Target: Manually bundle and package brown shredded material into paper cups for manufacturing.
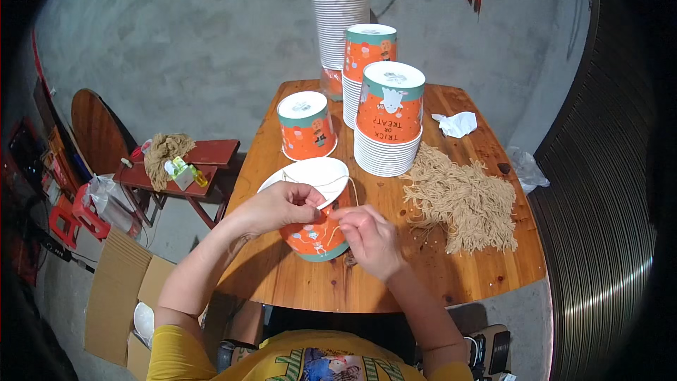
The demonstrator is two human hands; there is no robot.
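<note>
An orange paper bucket (317, 238) with a green base band and white inside lies tilted toward me on the near part of the table. My left hand (282, 206) is closed at its rim, thumb and fingers gripping the edge. A thin beige cord (350, 185) loops over the bucket's mouth and down its right side. Beside the bucket wall my right hand (369, 238) is closed, its thumb and index finger pinching the cord. The fingertips partly hide where the cord meets the bucket.
On the wooden table (395, 282) stand an upside-down bucket (307, 130), stacked buckets (390, 116) and a tall wrapped stack (340, 25). Beige cords (465, 201) heap at right, near crumpled white paper (456, 124). Left are a red bench (211, 152) and an open cardboard box (116, 296).
</note>
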